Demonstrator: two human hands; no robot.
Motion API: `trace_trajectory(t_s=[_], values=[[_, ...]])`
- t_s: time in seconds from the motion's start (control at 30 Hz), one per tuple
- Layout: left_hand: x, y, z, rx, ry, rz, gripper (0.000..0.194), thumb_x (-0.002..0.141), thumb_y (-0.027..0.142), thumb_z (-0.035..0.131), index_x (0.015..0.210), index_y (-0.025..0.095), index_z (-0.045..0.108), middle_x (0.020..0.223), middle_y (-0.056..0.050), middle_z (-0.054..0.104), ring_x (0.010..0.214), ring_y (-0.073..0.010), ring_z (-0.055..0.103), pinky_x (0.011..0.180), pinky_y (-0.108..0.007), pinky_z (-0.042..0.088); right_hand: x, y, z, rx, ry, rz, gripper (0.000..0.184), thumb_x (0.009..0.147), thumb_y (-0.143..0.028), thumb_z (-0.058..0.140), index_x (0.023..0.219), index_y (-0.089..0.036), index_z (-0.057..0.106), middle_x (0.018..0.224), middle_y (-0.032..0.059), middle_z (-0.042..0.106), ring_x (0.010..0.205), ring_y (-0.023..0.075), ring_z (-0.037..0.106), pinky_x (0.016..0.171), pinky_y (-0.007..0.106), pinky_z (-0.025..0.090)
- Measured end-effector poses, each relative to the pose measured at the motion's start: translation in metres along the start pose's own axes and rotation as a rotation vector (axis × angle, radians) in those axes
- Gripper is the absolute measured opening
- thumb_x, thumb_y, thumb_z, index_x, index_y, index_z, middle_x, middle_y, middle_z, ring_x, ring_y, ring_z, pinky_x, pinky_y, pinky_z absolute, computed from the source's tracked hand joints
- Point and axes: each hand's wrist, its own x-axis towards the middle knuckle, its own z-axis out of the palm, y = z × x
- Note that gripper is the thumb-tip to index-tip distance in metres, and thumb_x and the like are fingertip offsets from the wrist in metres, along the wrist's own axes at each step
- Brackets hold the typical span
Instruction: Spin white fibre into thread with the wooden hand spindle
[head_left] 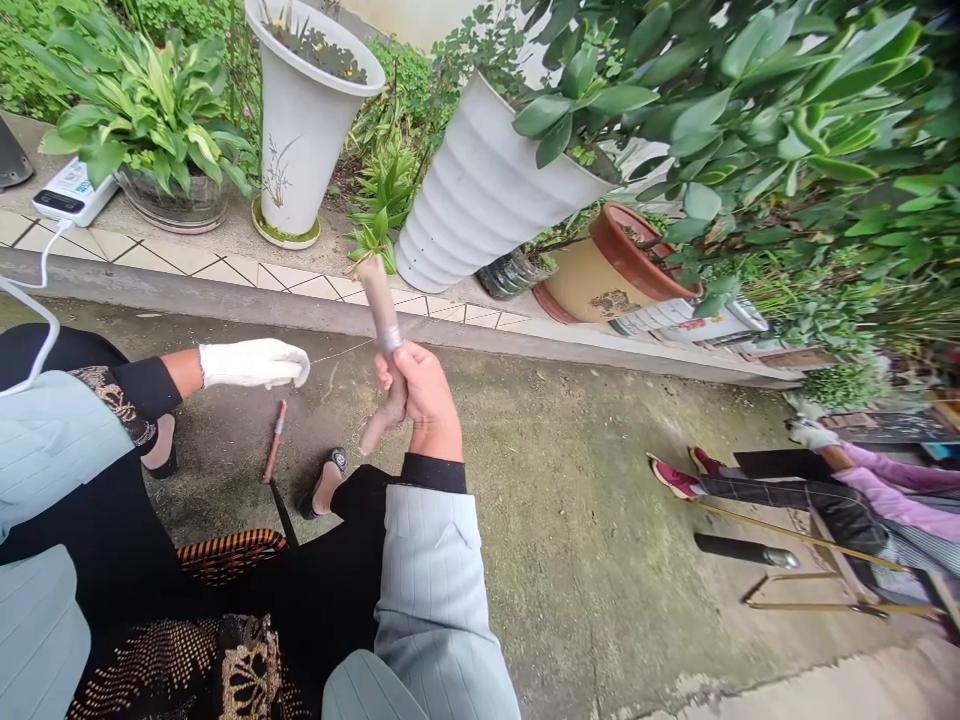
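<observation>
In my bare right hand (427, 395) is a short, crooked, pale brown stick (377, 290), perhaps a piece of branch, gripped near its middle. A shiny silvery band (390, 338) wraps the stick just above my fingers. My left hand (251, 364), in a white knit glove, is closed at the fingertips. A thin thread or wire (341, 353) runs taut between those fingertips and the wrapped stick. Below the left hand lies a tool with a reddish-brown handle (275, 440) and a dark, narrow end.
An orange-and-black woven basket (231, 553) sits by my legs. Along the tiled ledge (202, 268) stand a tall white pot (304, 130), a ribbed white planter (487, 180) and a white device (75, 195) with a cable. At right a person in pink sleeves (892, 490) sits near wooden poles.
</observation>
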Motion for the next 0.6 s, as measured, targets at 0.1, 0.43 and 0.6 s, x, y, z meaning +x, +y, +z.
trace_trajectory(t_s=[0.1, 0.43, 0.6], values=[[-0.003, 0.004, 0.009, 0.044, -0.112, 0.017, 0.022, 0.090, 0.027, 0.038, 0.088, 0.013, 0.054, 0.076, 0.000, 0.051, 0.061, -0.0087, 0.041, 0.057, -0.020, 0.036, 0.010, 0.010, -0.009, -0.088, 0.315, 0.047, 0.033, 0.079, -0.048, 0.060, 0.085, -0.015, 0.060, 0.067, -0.0012, 0.053, 0.051, 0.0067, 0.043, 0.049, 0.020, 0.037], [-0.017, 0.020, -0.018, 0.322, -0.016, 0.128, 0.026, 0.090, 0.031, 0.037, 0.081, 0.016, 0.057, 0.079, 0.000, 0.058, 0.069, -0.0111, 0.048, 0.068, -0.021, 0.038, 0.023, 0.039, 0.022, -1.278, -0.383, 0.496, 0.020, 0.077, -0.035, 0.062, 0.081, -0.016, 0.067, 0.079, 0.0074, 0.066, 0.071, 0.0167, 0.058, 0.060, 0.025, 0.038], [-0.013, 0.004, -0.029, 0.469, 0.177, 0.038, 0.030, 0.089, 0.036, 0.037, 0.085, 0.015, 0.058, 0.082, -0.001, 0.062, 0.072, -0.0131, 0.053, 0.072, -0.022, 0.039, 0.013, 0.037, 0.050, -0.716, -0.977, 0.532, 0.019, 0.077, -0.034, 0.063, 0.081, -0.016, 0.065, 0.064, -0.0020, 0.057, 0.055, 0.0087, 0.049, 0.054, 0.022, 0.039]])
